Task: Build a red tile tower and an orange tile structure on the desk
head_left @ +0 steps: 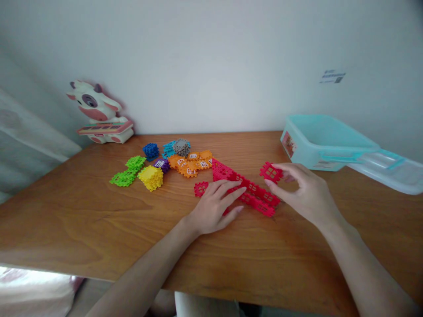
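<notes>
Forearms (pixel 145 268) angle in from the lower frame, crossing the near edge of the wooden table (pixel 72 220); a wide wood margin remains between that edge and your wrists. Your left hand (pixel 213 207) lies flat with fingers spread, resting over the red block strip (pixel 247 187), whose long axis runs from far left to near right. Your right hand (pixel 304 193) is half curled, thumb and index finger pinching 1 red panel (pixel 271 172) just beyond the strip. 1 loose red piece (pixel 201 189) sits just beside your left hand. Orange panels (pixel 190 165) lie near the strip's far end. Farther out, a teal tub (pixel 325 141) stands beyond your right hand, and a cow toy (pixel 95 112) stands at the far left.
</notes>
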The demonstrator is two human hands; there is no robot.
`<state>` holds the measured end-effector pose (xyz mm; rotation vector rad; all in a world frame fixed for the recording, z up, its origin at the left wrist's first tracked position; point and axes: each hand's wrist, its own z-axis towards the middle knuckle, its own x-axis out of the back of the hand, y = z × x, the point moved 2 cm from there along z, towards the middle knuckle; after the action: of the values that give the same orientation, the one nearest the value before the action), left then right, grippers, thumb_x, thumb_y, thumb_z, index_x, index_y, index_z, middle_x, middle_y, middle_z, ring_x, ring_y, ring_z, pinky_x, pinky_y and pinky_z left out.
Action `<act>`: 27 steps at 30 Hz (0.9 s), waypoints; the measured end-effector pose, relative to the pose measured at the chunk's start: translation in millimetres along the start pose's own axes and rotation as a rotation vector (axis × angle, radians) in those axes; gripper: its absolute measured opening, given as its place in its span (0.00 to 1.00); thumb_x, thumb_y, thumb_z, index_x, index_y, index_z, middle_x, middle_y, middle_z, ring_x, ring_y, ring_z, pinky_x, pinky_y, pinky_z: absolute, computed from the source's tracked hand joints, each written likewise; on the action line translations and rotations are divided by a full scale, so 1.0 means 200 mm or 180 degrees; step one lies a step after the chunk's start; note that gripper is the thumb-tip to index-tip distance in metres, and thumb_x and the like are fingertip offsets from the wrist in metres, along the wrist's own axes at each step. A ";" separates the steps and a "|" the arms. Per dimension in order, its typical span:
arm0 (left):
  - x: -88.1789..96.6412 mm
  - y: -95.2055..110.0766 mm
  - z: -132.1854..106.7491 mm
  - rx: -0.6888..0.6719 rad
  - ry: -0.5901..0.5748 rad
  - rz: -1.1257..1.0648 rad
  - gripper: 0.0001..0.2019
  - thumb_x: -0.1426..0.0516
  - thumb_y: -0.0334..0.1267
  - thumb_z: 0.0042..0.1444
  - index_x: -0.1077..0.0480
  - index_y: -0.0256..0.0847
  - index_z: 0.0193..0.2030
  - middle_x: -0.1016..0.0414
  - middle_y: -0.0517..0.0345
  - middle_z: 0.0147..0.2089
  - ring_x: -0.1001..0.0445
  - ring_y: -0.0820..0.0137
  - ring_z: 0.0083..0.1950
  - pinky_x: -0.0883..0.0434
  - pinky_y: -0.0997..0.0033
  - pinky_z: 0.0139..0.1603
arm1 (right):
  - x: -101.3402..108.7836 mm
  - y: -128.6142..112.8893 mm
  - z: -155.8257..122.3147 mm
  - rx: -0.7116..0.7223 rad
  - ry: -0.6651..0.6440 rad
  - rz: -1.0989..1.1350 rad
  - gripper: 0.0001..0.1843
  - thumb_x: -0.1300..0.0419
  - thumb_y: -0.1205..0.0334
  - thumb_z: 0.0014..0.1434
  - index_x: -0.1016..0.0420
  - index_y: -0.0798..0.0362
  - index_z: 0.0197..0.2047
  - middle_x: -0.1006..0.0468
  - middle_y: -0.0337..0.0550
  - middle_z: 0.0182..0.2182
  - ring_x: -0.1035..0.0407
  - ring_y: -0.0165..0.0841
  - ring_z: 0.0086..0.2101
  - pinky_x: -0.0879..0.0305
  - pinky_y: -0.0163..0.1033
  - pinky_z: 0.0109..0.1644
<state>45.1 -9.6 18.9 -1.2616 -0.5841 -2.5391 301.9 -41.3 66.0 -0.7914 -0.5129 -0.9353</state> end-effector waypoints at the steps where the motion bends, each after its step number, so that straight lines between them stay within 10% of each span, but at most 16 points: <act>1: -0.01 0.00 0.00 0.0009 -0.0053 0.0040 0.24 0.45 0.43 0.70 0.36 0.42 0.70 0.32 0.46 0.69 0.35 0.56 0.69 0.34 0.50 0.70 | -0.01 0.01 0.00 0.0042 -0.0094 -0.0031 0.18 0.36 0.55 0.64 0.24 0.49 0.56 0.18 0.49 0.48 0.21 0.44 0.45 0.24 0.49 0.51; 27: 0.00 -0.04 -0.02 0.0074 0.0067 -0.0022 0.21 0.45 0.40 0.69 0.34 0.37 0.66 0.30 0.43 0.68 0.33 0.57 0.70 0.31 0.48 0.70 | -0.09 -0.13 -0.05 0.0365 -0.0596 -0.0167 0.15 0.37 0.54 0.66 0.22 0.52 0.53 0.18 0.50 0.46 0.22 0.44 0.44 0.25 0.51 0.51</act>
<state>40.3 -3.5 14.4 -1.2255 -0.6127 -2.5405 271.9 -48.9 57.4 -0.7682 -0.7473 -0.8762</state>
